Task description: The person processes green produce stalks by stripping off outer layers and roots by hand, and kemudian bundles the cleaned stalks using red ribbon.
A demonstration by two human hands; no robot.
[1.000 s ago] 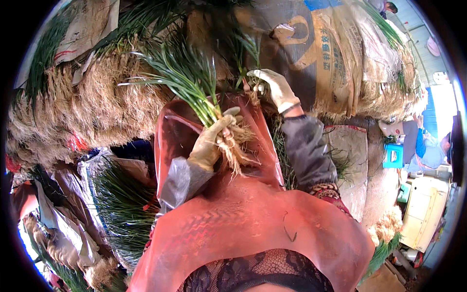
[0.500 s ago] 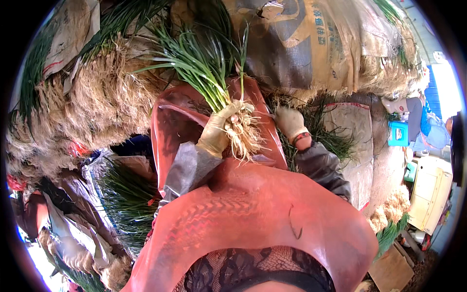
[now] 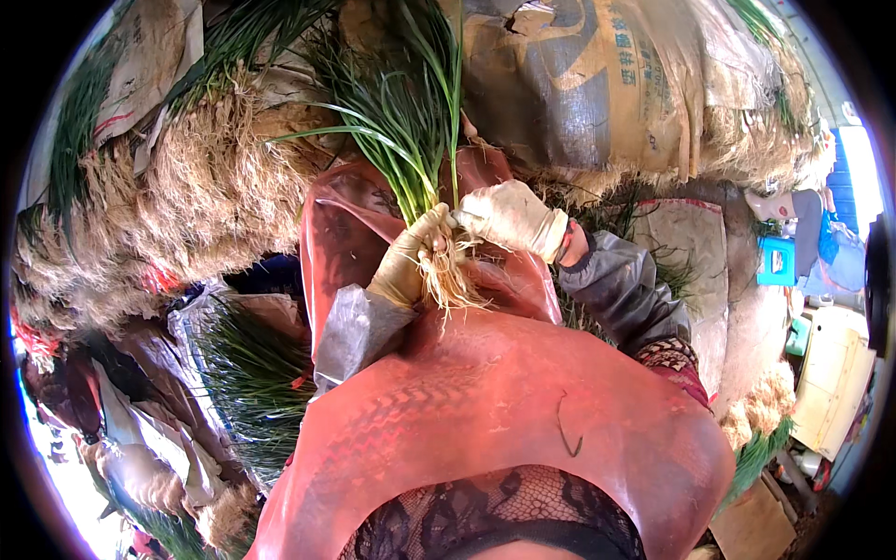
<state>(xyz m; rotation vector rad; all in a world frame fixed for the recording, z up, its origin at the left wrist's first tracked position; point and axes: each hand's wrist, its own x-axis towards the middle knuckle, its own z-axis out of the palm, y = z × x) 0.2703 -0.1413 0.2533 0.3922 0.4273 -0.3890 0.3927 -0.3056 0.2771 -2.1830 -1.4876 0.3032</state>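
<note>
My gloved left hand (image 3: 411,257) is wrapped round the base of a bunch of green onions (image 3: 411,173). Their long leaves point away from me, and the pale bulbs and stringy roots (image 3: 450,280) hang out toward my lap. Beside it, my gloved right hand (image 3: 513,219) is closed, its fingertips at the bulb end next to a single upright stalk. What those fingertips pinch is too small to make out. Both hands are above the red plastic apron (image 3: 523,373) spread over my lap.
Root-ended onion heaps (image 3: 205,177) line the far left, and a brown printed sack (image 3: 579,84) covers more at the far side. Dark green leaves (image 3: 252,383) lie left of my lap. At right are a flattened sack (image 3: 686,271), a blue stool (image 3: 777,261) and a cream cabinet (image 3: 833,378).
My right hand has come left from beside the apron to the bulbs in my left hand. The bunch remains in my left hand, its leaves slightly more upright.
</note>
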